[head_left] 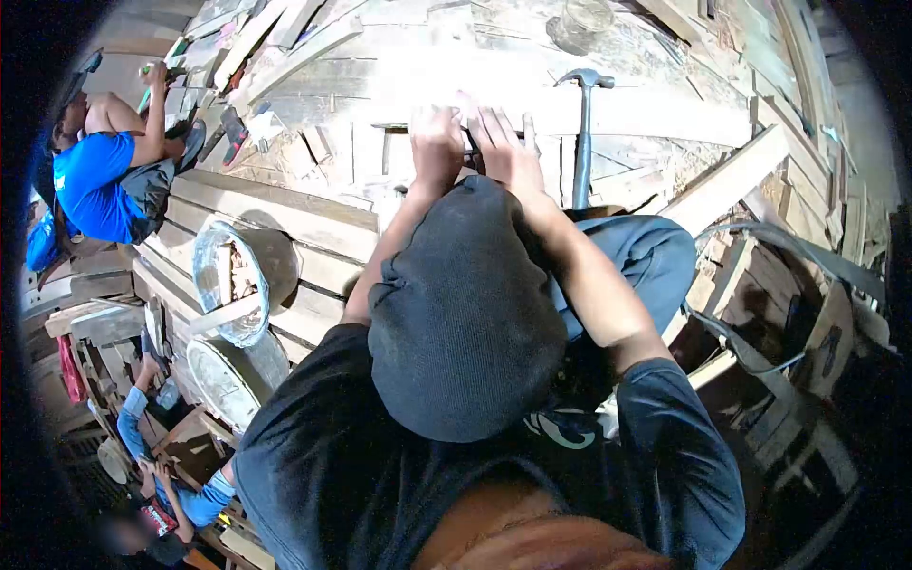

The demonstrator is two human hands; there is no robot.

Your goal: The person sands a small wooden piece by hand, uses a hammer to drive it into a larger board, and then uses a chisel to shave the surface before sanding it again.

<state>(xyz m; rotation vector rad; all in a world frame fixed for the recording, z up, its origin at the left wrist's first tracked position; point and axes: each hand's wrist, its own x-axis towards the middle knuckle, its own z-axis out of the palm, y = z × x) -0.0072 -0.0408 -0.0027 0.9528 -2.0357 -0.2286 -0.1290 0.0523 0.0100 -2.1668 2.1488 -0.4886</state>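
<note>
My left hand (437, 144) rests on the pale, glare-lit wooden boards, its fingers curled together. A thin dark strip (389, 125) shows just left of it. Close beside it lies my right hand (508, 152), fingers stretched forward and apart over the wood. Between the hands is a small dark piece (469, 142) that I cannot make out; glare and my fingers hide most of it. A claw hammer (583, 133) lies right of my right hand, head pointing away, not touched by either hand.
Left stand a bucket (201, 256) with wood scraps and a second round container (220, 385). Long planks (313, 211) lie nearby; a slanted beam (731, 176) is at right. A person in a blue shirt (100, 185) crouches far left; another person's hand (161, 472) is lower left.
</note>
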